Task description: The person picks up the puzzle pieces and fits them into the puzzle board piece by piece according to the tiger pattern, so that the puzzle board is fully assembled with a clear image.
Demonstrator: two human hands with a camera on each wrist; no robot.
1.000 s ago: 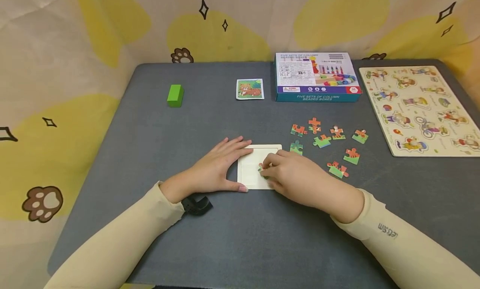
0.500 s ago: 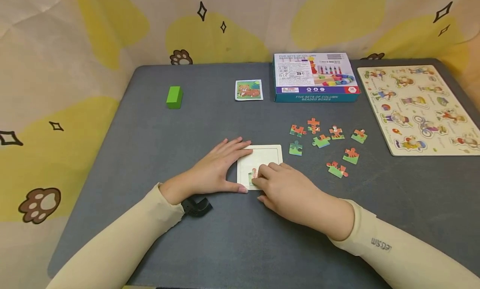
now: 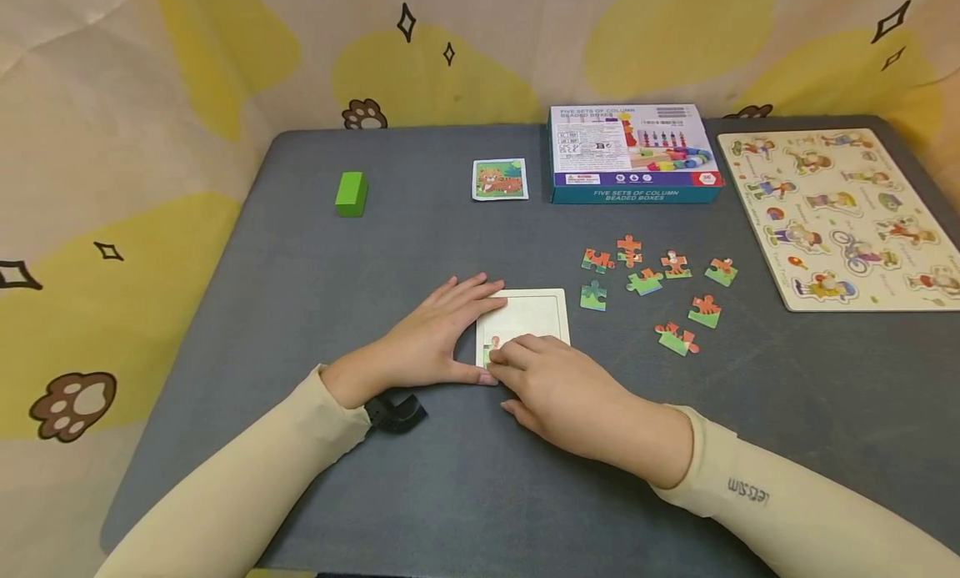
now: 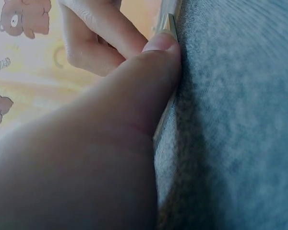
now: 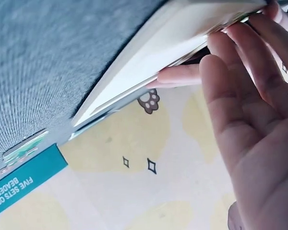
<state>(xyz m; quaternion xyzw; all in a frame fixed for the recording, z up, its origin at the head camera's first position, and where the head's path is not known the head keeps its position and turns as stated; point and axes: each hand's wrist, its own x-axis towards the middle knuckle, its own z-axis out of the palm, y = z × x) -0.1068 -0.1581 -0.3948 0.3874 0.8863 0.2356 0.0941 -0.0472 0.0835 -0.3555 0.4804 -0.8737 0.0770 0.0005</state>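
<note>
My left hand is spread wide. My right hand has its thumb apart. The white tray sits under my hands. My right fingertips touch one puzzle piece in its near left corner.

a creased cream cloth backdrop, printed with yellow patches, brown paw prints, dark-outlined four-pointed stars and bears, surrounds the dark grey, round-cornered tabletop.

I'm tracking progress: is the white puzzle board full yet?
Not full: the visible part of the board is blank except one puzzle piece at its near-left corner; the right hand hides some.
</note>
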